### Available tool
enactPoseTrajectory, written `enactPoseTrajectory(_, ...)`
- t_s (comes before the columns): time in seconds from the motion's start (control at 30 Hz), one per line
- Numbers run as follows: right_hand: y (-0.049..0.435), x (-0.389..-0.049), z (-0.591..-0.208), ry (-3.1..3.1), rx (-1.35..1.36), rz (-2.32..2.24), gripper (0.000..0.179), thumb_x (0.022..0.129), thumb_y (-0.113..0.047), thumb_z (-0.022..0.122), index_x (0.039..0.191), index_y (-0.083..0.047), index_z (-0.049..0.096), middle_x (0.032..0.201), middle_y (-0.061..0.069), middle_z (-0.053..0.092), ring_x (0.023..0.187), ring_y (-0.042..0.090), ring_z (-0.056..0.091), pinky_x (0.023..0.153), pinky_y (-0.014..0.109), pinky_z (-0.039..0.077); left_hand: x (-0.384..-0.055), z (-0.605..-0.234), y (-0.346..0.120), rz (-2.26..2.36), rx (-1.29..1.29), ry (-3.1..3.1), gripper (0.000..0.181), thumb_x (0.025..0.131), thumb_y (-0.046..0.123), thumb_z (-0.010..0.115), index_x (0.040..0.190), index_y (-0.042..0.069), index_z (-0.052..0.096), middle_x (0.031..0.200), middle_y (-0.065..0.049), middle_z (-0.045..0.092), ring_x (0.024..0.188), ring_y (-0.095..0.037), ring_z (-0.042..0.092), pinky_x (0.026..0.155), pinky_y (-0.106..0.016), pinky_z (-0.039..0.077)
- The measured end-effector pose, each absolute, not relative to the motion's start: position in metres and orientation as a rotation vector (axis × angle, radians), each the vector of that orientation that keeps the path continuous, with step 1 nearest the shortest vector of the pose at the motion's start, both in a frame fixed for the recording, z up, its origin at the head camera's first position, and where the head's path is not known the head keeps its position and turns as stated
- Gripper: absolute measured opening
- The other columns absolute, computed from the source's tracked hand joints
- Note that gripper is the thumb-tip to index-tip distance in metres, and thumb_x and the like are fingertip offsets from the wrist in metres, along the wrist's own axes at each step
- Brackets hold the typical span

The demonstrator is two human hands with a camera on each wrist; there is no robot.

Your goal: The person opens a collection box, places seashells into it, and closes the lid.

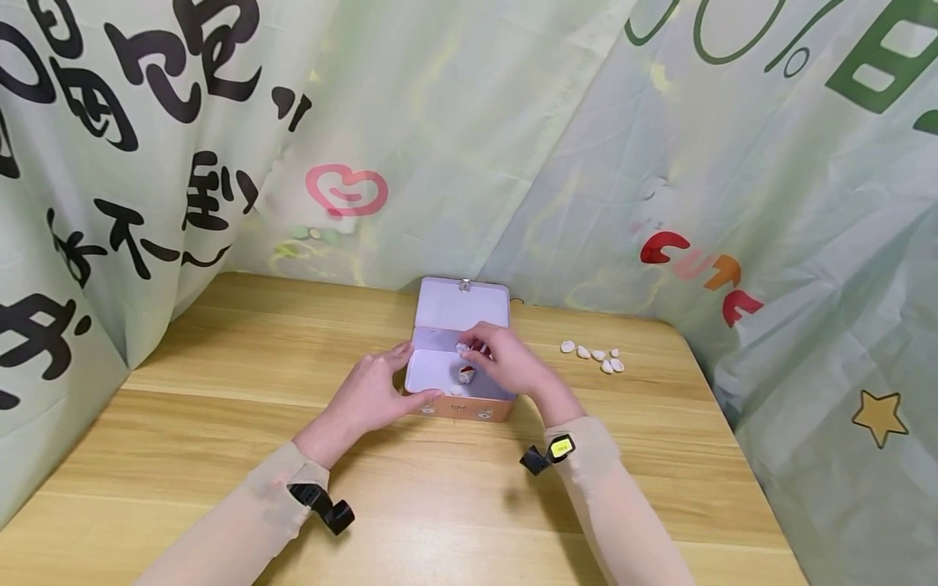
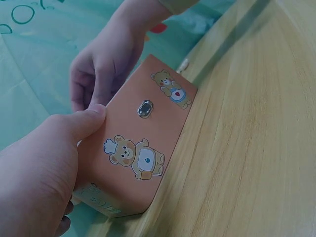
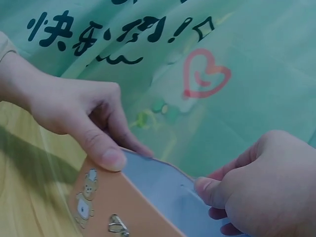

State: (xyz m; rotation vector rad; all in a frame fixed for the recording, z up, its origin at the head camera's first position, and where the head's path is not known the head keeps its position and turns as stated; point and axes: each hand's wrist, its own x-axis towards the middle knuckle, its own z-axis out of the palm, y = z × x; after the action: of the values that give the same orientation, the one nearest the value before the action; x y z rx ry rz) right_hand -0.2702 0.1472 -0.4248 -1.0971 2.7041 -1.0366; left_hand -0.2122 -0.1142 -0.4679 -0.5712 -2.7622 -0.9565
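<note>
Left hand (image 1: 374, 395) grips tin (image 1: 458, 407) at left front corner, mid-tabletop (image 1: 220, 456). Right hand (image 1: 506, 362) pinches shell (image 1: 464, 347) over open tin. Best: lower shell beside one (image 1: 466, 374) inside, hold tin steady. Spare shells (image 1: 597, 356) wait right.

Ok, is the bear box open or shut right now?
Open. The box has its lid tipped back toward the curtain, showing the pale inside with a shell lying in it.
</note>
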Motion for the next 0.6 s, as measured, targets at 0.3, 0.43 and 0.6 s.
enactPoseTrajectory(0.3,0.135,-0.273,-0.432,2.685,-1.128,-0.983,0.018,0.102,-0.006,0.071,0.118,0.003,0.071,0.101,0.006,0.068,0.092,0.018,0.065,0.081,0.032,0.056,-0.213,-0.468,-0.114,-0.951,-0.568,-2.775,0.110,0.082,0.080,0.072,0.147,-0.007,0.054,0.149,-0.024,0.054,0.058,-0.014,0.053,0.084,-0.036,0.053)
enactPoseTrajectory(0.43,0.134,-0.273,-0.435,2.674,-1.127,-0.990,0.017,0.102,-0.007,0.072,0.116,0.002,0.071,0.101,0.006,0.069,0.093,0.019,0.067,0.082,0.033,0.057,-0.213,-0.468,-0.114,-0.959,-0.572,-2.772,0.110,0.083,0.079,0.072,0.147,-0.007,0.054,0.149,-0.024,0.054,0.054,-0.010,0.047,0.066,-0.036,0.051)
enactPoseTrajectory(0.6,0.134,-0.272,-0.434,2.665,-1.143,-1.006,0.023,0.100,-0.008,0.074,0.118,0.005,0.070,0.108,0.015,0.071,0.099,0.025,0.068,0.088,0.043,0.058,-0.212,-0.468,-0.115,-0.948,-0.575,-2.768,0.111,0.082,0.081,0.071,0.147,-0.008,0.054,0.149,-0.023,0.053,0.053,-0.009,0.047,0.072,-0.036,0.054)
